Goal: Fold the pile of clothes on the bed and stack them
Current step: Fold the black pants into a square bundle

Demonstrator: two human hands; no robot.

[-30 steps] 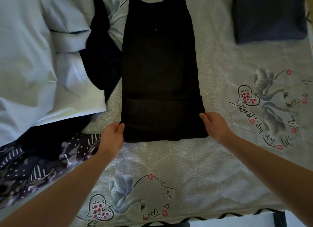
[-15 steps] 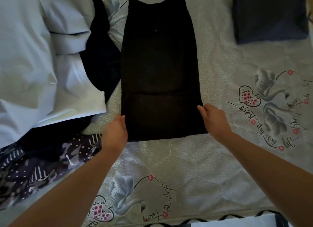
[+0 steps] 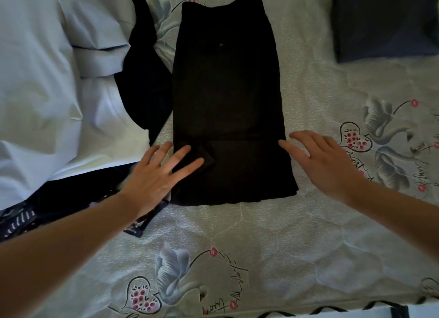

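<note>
The bed (image 3: pixel 261 246) carries a pale blue shirt (image 3: pixel 47 92) beyond the left hand (image 3: pixel 156 175). A folded black garment (image 3: pixel 228 99) lies between both flat, spread hands: left fingers rest on it, right hand (image 3: pixel 323 161) just beside.

navy folded garment (image 3: pixel 382 21) cut off top-right, right hand (image 3: pixel 325 161) blurred (slightly)

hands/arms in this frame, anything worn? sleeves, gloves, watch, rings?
Nothing worn that shows. Left hand and right hand are bare, no gloves. Both forearms are bare up to the frame edge: no sleeves, no watch or band at either wrist. No rings visible, though the fingers are slightly blurred.
</note>
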